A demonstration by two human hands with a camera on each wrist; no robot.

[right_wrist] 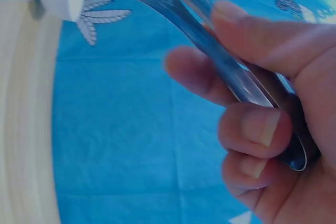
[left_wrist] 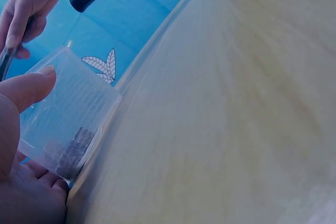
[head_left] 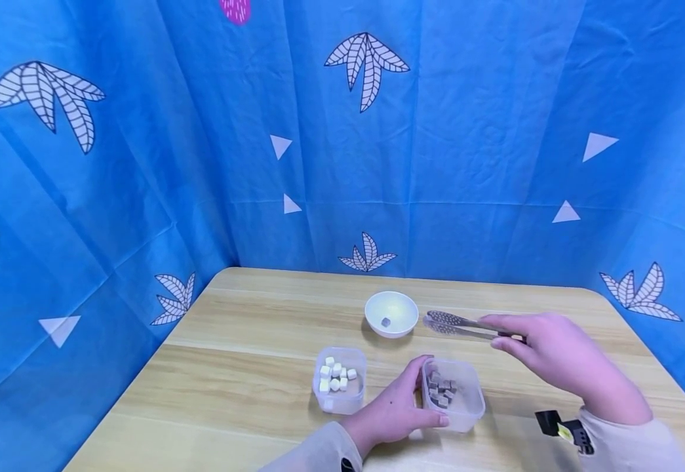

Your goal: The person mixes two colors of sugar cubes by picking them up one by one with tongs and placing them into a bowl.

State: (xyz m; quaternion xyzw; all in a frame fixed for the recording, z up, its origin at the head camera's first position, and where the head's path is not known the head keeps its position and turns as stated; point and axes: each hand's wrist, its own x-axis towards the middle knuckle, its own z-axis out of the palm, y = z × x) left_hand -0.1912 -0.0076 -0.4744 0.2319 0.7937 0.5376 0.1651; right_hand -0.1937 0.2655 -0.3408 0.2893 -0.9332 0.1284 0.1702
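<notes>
My right hand point(head_left: 560, 357) grips a pair of metal tongs point(right_wrist: 226, 69), whose perforated tips hang in the air just right of the white bowl point(head_left: 400, 307). The tong arms are slightly apart, with nothing between the tips. One small dark cube point(head_left: 386, 322) lies inside the bowl. Around the near left side of a clear plastic container point(head_left: 466, 419) curl the thumb and fingers of my left hand point(head_left: 394, 410). Several dark brown cubes point(head_left: 439, 390) are gathered at that container's left side; they also show through its wall in the left wrist view.
A second clear container point(head_left: 342, 403) with several white cubes point(head_left: 335, 373) stands left of my left hand. Everything rests on a light wooden table point(head_left: 230, 367). Blue patterned curtains point(head_left: 466, 164) hang close behind the table and along its sides.
</notes>
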